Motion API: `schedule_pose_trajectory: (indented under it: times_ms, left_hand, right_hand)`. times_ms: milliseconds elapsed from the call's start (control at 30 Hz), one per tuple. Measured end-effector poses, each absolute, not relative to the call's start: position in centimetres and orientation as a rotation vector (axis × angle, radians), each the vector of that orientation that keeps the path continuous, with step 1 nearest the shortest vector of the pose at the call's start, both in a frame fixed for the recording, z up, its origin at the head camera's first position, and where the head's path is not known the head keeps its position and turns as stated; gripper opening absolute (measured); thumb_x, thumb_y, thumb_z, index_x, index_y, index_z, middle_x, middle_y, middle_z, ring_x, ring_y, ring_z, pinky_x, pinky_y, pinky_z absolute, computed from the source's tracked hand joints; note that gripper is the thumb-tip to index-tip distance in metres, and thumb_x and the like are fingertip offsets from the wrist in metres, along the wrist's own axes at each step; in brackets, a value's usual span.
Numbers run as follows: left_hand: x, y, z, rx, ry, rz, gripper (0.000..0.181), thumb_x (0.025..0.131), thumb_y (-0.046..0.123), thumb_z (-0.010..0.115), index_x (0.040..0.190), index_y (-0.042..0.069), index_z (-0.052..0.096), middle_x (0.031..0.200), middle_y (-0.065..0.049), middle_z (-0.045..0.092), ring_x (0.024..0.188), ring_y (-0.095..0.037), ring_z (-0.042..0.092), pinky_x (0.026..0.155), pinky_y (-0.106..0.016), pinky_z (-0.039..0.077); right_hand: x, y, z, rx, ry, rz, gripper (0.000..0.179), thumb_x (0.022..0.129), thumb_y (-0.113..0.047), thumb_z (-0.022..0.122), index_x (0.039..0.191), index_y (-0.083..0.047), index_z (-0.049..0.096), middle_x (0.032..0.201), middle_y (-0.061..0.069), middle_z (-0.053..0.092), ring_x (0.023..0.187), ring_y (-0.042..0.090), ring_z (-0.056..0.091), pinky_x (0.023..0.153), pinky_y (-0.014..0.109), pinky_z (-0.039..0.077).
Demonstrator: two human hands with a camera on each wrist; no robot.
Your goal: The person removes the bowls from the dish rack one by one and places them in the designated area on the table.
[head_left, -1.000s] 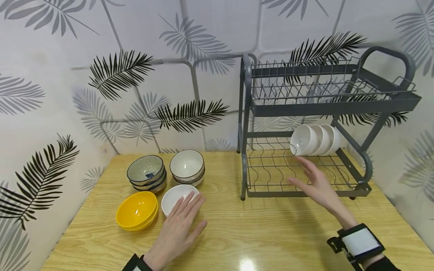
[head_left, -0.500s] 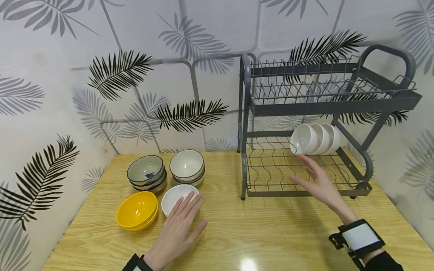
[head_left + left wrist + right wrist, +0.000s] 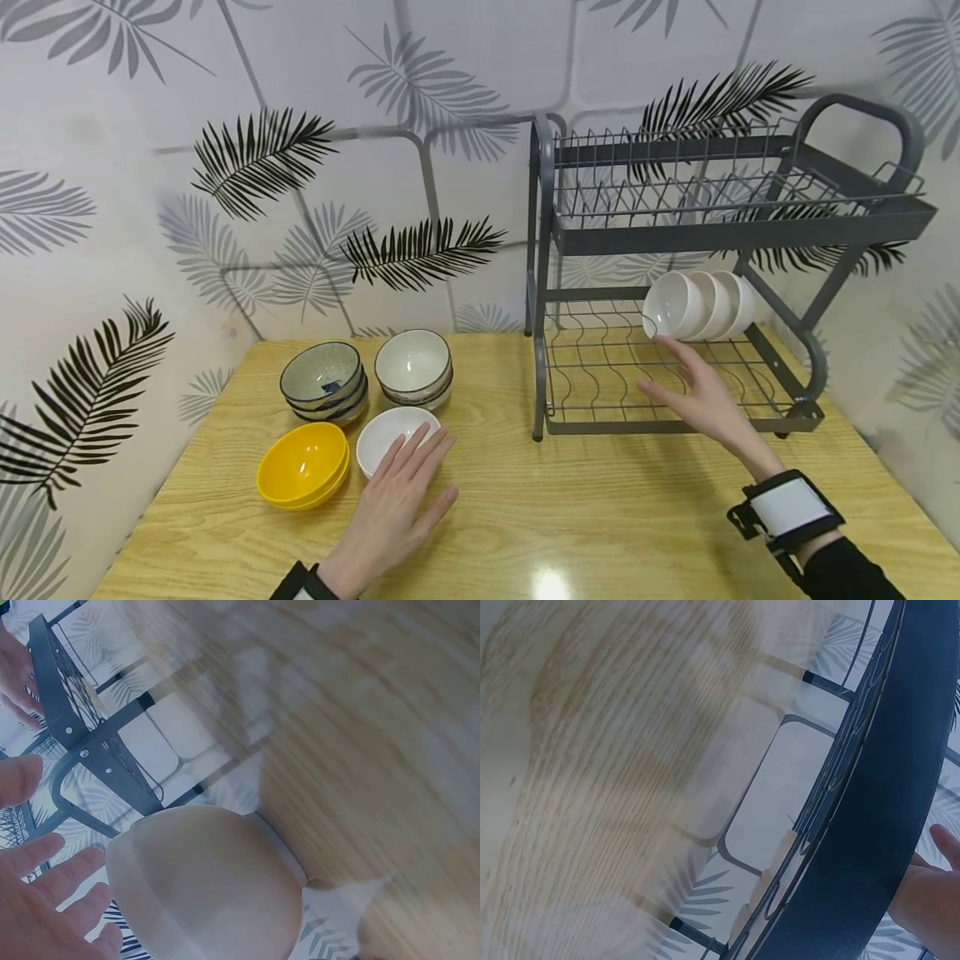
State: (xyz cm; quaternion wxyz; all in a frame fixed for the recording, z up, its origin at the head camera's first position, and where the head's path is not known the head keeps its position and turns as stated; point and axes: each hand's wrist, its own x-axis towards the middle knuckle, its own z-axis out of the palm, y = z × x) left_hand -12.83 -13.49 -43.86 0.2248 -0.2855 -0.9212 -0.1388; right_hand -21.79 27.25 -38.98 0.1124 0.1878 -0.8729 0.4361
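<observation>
My left hand (image 3: 397,508), fingers straight, hovers over the near edge of a white bowl (image 3: 392,435) on the table. The left wrist view shows a white bowl (image 3: 210,885) close beside those fingers (image 3: 71,874). My right hand (image 3: 705,400) reaches over the lower tier of a grey dish rack (image 3: 607,429), fingers extended and thumb apart, holding nothing. Just beyond its fingertips, several white bowls (image 3: 671,308) stand on edge in a row. In the right wrist view, the rack's front bar (image 3: 870,795) partly hides the right hand (image 3: 930,900).
Left of the white bowl sit stacked yellow bowls (image 3: 303,467). Behind them are stacked grey-blue bowls (image 3: 321,375) and white bowls with dark rims (image 3: 412,364). The rack's upper tier (image 3: 742,233) overhangs the lower one. A leaf-patterned wall (image 3: 390,200) backs the wooden table (image 3: 510,517).
The right hand shifts very slightly at the lower tier. The left hand stays in place, and the bowls have not moved; the head view tilts a little.
</observation>
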Motion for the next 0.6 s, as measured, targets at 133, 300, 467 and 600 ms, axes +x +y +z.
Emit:
schedule_pose_trajectory:
  times_ms: [133, 300, 467, 600]
  left_hand:
    - [-12.84, -13.49, -43.84, -0.790, -2.541, -0.371, 0.056, 0.092, 0.035, 0.059, 0.140, 0.008, 0.048, 0.147, -0.007, 0.043, 0.138, -0.025, 0.030, 0.114, -0.049, 0.027]
    - [-12.84, -13.48, -43.84, -0.787, -2.548, -0.370, 0.056, 0.092, 0.035, 0.058, 0.140, 0.008, 0.048, 0.148, -0.007, 0.043, 0.138, -0.024, 0.030, 0.114, -0.049, 0.027]
    - [-12.86, -13.48, -43.84, -0.786, -2.549, -0.370, 0.057, 0.092, 0.035, 0.059, 0.140, 0.008, 0.047, 0.148, -0.007, 0.043, 0.138, -0.024, 0.030, 0.114, -0.049, 0.027]
    - [-12.88, -13.48, -43.83, -0.788, -2.544, -0.366, 0.057, 0.092, 0.035, 0.059, 0.140, 0.008, 0.048, 0.147, -0.007, 0.043, 0.138, -0.024, 0.030, 0.114, -0.049, 0.027]
  right_hand:
    - [-22.03, 27.19, -38.95, 0.548, -2.566, 1.262, 0.074, 0.088, -0.018, 0.069, 0.146, 0.005, 0.030, 0.146, 0.032, 0.031, 0.132, 0.049, 0.027, 0.104, 0.068, 0.029]
    - [-22.29, 27.05, -38.87, 0.529, -2.594, 1.222, 0.074, 0.088, -0.021, 0.069, 0.146, 0.004, 0.031, 0.146, 0.032, 0.031, 0.131, 0.049, 0.029, 0.103, 0.067, 0.030]
    - [-22.45, 26.86, -38.60, 0.521, -2.632, 1.197, 0.075, 0.089, -0.026, 0.067, 0.148, 0.002, 0.029, 0.147, 0.031, 0.030, 0.132, 0.048, 0.028, 0.105, 0.065, 0.030]
    - [-22.71, 26.65, -38.44, 0.508, -2.655, 1.178, 0.076, 0.090, -0.032, 0.065, 0.149, 0.000, 0.028, 0.148, 0.031, 0.029, 0.132, 0.049, 0.028, 0.105, 0.066, 0.030]
